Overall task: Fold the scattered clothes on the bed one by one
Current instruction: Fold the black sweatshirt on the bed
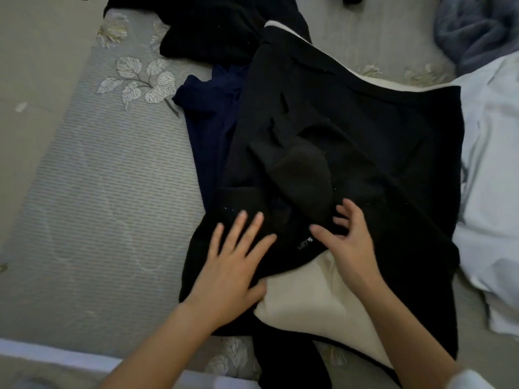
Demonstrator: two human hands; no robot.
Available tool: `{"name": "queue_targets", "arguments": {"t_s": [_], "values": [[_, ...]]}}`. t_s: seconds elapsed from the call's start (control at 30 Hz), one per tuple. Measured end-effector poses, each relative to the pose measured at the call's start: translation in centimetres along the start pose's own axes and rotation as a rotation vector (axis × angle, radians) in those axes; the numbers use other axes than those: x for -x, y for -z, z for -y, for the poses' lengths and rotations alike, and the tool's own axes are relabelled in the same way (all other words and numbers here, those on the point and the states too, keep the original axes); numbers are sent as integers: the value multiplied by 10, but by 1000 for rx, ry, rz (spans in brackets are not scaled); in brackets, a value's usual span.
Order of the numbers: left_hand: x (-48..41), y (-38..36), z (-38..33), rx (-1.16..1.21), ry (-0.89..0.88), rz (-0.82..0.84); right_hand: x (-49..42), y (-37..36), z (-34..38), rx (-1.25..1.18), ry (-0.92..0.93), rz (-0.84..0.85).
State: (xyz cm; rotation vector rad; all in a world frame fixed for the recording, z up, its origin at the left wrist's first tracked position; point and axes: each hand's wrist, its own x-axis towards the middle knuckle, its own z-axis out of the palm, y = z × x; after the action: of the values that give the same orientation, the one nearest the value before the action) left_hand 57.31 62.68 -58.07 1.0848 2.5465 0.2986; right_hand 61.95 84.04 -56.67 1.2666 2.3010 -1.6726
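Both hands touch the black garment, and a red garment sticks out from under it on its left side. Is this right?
Not quite: the head view shows a dark blue garment there, not a red one. The left hand and right hand do touch the black garment.

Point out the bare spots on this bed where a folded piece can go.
The widest bare sheet lies left of the navy garment and black fleece. A smaller strip shows beyond the fleece, before the grey blanket. The right side is crowded by white cloth.
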Motion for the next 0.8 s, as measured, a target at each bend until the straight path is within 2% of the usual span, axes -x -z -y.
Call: {"name": "queue_targets", "arguments": {"t_s": [0.03,0.1,0.17,0.23,0.27,0.33,0.4,0.43,0.5,0.57,0.63,0.7,0.8], "values": [[3,2,5,-9,68,11,-5,-10,6,47,-3,-14],[5,1,15,-17,177,48,-16,-28,20,323,81,-30],[4,-1,20,-14,222,85,-29,-39,29,688,247,-44],[3,-2,19,2,222,99,-48,-39,36,850,337,-23],[3,-2,17,18,219,96,-56,-34,42,790,345,-14],[2,-4,13,51,208,64,-70,-16,51,414,285,-94],[3,-7,7,75,178,41,-80,13,54,-164,69,-304],[4,-7,3,86,157,45,-84,29,52,-450,-54,-346],[4,-8,-6,110,109,88,-89,57,38,-855,-268,-246],[6,-11,-14,121,48,189,-89,72,20,-873,-396,-138],[6,-13,-20,168,26,267,-89,74,6,-699,-460,-127],[1,-12,-24,169,48,193,-96,76,2,-606,-407,-220],[-13,-11,-19,66,96,25,-107,83,4,-551,-181,-367]]}}
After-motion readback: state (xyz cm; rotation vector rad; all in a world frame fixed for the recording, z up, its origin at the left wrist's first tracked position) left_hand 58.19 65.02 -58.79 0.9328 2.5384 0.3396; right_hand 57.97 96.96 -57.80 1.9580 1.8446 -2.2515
